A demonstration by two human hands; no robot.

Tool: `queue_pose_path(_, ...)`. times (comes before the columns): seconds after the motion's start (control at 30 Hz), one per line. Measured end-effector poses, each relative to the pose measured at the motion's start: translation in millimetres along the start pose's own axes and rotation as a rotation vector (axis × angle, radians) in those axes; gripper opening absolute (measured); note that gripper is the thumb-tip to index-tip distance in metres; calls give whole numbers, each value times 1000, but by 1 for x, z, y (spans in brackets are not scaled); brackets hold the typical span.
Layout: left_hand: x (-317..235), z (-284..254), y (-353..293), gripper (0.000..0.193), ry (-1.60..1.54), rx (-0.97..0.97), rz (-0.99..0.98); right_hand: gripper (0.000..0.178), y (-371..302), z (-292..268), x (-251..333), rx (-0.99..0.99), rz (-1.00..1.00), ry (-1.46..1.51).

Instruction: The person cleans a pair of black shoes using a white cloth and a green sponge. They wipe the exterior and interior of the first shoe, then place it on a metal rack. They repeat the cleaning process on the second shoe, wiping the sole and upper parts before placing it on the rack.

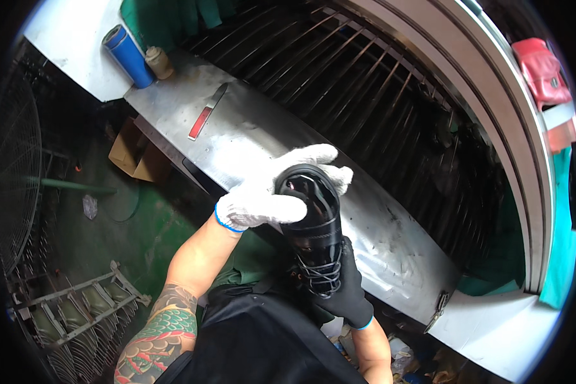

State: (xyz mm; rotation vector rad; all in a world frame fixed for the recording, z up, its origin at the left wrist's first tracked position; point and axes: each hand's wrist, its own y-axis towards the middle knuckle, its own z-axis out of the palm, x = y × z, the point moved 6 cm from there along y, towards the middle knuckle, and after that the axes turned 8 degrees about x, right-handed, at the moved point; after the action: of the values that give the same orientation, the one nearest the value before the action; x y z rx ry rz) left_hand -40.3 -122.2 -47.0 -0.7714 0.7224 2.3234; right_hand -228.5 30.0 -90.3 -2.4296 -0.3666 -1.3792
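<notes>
a glossy black shoe [311,232] was held above the near edge of a smooth, scuffed metal table [390,246]: the left hand [262,195], in white knit, cupped its rounded toe; the right hand [349,291], in black, clamped the laced end. it looked light, stiff-toed, probably slippery, best gripped by the sole.

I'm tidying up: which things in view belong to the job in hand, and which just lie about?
Job: black shoe; left hand and right hand, both on it.
Apparently lying about: red-handled tool, blue cylinder, small bottle, cardboard box.
</notes>
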Motion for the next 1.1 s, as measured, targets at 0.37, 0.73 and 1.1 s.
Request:
queue_pose_path(0.37, 2, -33, 2, 79, 88, -46, 46, 126, 29, -29, -15, 193, 157, 391)
queue_pose_path(0.73, 1, -94, -62, 44, 1697, -443, 120, 75, 173, -157, -31, -68, 240, 740)
queue_pose_path(1.1, -22, -90, -46, 27, 1621, -444, 144, 42, 387, -257, -63, -430, -214, -1403)
